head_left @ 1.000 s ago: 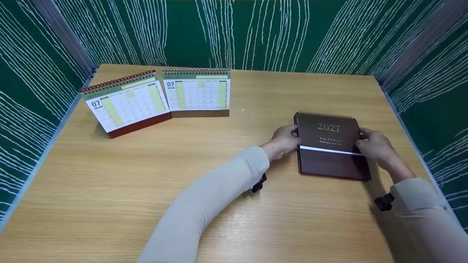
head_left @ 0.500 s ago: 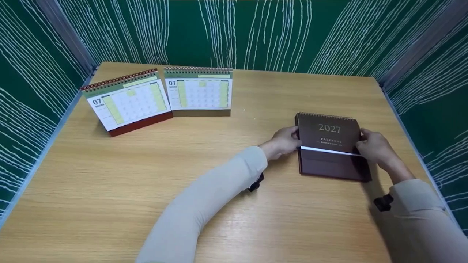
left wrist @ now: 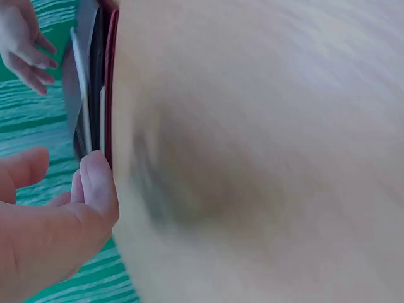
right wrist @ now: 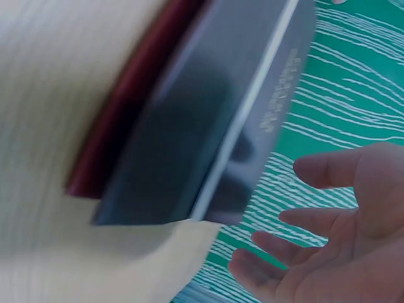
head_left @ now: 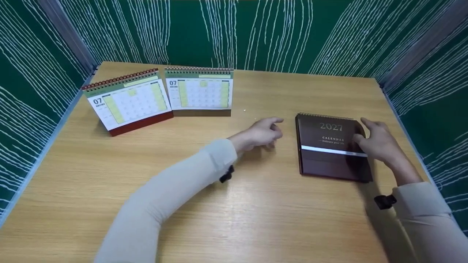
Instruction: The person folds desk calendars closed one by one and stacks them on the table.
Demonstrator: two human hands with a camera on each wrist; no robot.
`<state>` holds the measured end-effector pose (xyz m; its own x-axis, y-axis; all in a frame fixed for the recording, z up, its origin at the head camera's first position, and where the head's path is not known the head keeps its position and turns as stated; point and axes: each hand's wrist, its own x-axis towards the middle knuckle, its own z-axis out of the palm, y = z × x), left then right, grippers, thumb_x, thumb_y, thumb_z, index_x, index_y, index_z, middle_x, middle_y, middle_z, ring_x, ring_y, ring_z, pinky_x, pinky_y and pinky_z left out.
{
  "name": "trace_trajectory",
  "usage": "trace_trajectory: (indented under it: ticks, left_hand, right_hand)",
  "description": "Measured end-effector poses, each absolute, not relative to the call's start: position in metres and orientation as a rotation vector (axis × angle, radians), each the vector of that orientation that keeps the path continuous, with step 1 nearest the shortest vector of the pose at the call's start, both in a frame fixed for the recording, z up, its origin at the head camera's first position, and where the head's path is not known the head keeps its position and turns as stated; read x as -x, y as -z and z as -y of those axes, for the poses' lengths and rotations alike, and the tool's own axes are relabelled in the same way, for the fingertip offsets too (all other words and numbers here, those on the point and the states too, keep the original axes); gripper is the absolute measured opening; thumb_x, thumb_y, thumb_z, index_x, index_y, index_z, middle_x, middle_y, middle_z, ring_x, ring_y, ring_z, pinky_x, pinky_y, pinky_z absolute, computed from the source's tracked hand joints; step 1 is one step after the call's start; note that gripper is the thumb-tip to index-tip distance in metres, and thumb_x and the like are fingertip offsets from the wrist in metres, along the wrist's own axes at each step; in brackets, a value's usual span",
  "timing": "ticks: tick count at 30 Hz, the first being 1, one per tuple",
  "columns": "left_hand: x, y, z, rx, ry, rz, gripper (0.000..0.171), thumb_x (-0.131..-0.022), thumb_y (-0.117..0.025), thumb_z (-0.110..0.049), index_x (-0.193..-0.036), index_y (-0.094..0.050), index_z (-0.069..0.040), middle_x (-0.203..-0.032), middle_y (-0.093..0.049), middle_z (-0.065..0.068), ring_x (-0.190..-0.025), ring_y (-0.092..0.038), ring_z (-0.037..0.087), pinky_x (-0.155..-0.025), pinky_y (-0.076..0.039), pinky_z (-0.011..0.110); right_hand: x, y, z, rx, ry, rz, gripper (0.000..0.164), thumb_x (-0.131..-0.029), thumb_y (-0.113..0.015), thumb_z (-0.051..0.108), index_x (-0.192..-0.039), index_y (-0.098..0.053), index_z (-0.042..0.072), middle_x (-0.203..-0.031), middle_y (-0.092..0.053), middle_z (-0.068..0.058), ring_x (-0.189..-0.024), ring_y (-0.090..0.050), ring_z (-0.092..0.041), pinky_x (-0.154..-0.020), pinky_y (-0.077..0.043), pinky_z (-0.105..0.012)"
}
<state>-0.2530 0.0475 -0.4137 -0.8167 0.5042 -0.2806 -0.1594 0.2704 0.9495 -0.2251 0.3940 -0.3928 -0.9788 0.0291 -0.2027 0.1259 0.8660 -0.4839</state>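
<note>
A dark brown desk calendar [head_left: 329, 166], its cover marked 2027 and crossed by a pale band, lies on the right side of the table. A dark red cover edge [right wrist: 113, 136] shows beneath it in the right wrist view. My left hand [head_left: 261, 132] is off to the calendar's left, apart from it, with the index finger pointing toward it. Beside the right edge, my right hand [head_left: 380, 142] has its thumb overlapping the cover in the head view. In the right wrist view the fingers of that hand [right wrist: 341, 240] are spread and hold nothing.
Two standing desk calendars face forward at the back left: one with a red base [head_left: 131, 104], the other with a brown base [head_left: 200, 93]. They stand side by side on the wooden table [head_left: 204, 226]. Green walls [head_left: 270, 36] with white streaks enclose it.
My left hand has let go of the brown calendar's left edge and moved left. My right hand has loosened from the right edge, its fingers lifted. The calendar stays in place.
</note>
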Motion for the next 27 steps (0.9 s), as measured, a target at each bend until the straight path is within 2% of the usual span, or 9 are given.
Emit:
trace_trajectory:
  ticks: [3, 6, 10, 13, 22, 27]
  left_hand:
    - [0.253, 0.405, -0.023, -0.306, -1.587, -2.050, 0.063, -0.106, -0.059, -0.005, -0.165, -0.038, -0.012, -0.126, -0.061, 0.009, -0.105, -0.066, 0.037, -0.099, -0.056, 0.056]
    - [0.254, 0.397, 0.002, -0.321, -1.545, -2.124, 0.063, -0.106, -0.061, -0.009, -0.165, -0.039, -0.014, -0.137, -0.059, 0.013, -0.126, -0.060, 0.038, -0.103, -0.054, 0.048]
    - [0.255, 0.388, 0.036, -0.316, -1.500, -2.213, 0.061, -0.108, -0.061, -0.016, -0.165, -0.039, -0.017, -0.143, -0.057, 0.010, -0.126, -0.060, 0.025, -0.104, -0.053, 0.036]
    - [0.253, 0.380, 0.059, -0.280, -1.515, -2.276, 0.061, -0.107, -0.063, -0.018, -0.164, -0.040, -0.018, -0.140, -0.058, 0.006, -0.126, -0.060, 0.021, -0.105, -0.053, 0.032]
    - [0.250, 0.366, 0.119, -0.184, -1.609, -2.375, 0.061, -0.108, -0.062, -0.020, -0.164, -0.040, -0.019, -0.146, -0.055, 0.010, -0.130, -0.056, 0.024, -0.112, -0.049, 0.045]
    - [0.247, 0.363, 0.149, -0.121, -1.663, -2.421, 0.060, -0.109, -0.060, -0.020, -0.165, -0.039, -0.020, -0.150, -0.052, 0.012, -0.134, -0.053, 0.025, -0.114, -0.048, 0.045]
  right_hand:
    - [0.224, 0.386, -0.387, -0.076, 0.779, -2.877, 0.074, -0.111, -0.049, 0.024, -0.167, -0.011, -0.004, -0.165, -0.007, -0.044, -0.147, -0.019, -0.067, -0.112, -0.026, -0.082]
    - [0.223, 0.380, -0.381, -0.034, 0.808, -2.890, 0.072, -0.112, -0.048, 0.026, -0.168, -0.013, -0.002, -0.166, -0.009, -0.042, -0.147, -0.021, -0.066, -0.110, -0.027, -0.083]
    - [0.223, 0.374, -0.368, -0.003, 0.871, -2.892, 0.072, -0.112, -0.050, 0.027, -0.169, -0.015, 0.001, -0.168, -0.011, -0.039, -0.147, -0.025, -0.064, -0.110, -0.031, -0.081]
    - [0.223, 0.370, -0.357, 0.028, 0.927, -2.886, 0.073, -0.111, -0.052, 0.028, -0.169, -0.017, 0.004, -0.169, -0.013, -0.037, -0.150, -0.025, -0.061, -0.113, -0.032, -0.078]
    - [0.227, 0.361, -0.318, 0.110, 1.091, -2.866, 0.069, -0.111, -0.053, 0.030, -0.170, -0.023, 0.012, -0.172, -0.024, -0.025, -0.152, -0.032, -0.052, -0.117, -0.036, -0.070]
    - [0.232, 0.359, -0.293, 0.164, 1.174, -2.826, 0.067, -0.110, -0.054, 0.028, -0.170, -0.026, 0.017, -0.171, -0.030, -0.020, -0.151, -0.038, -0.046, -0.116, -0.041, -0.065]
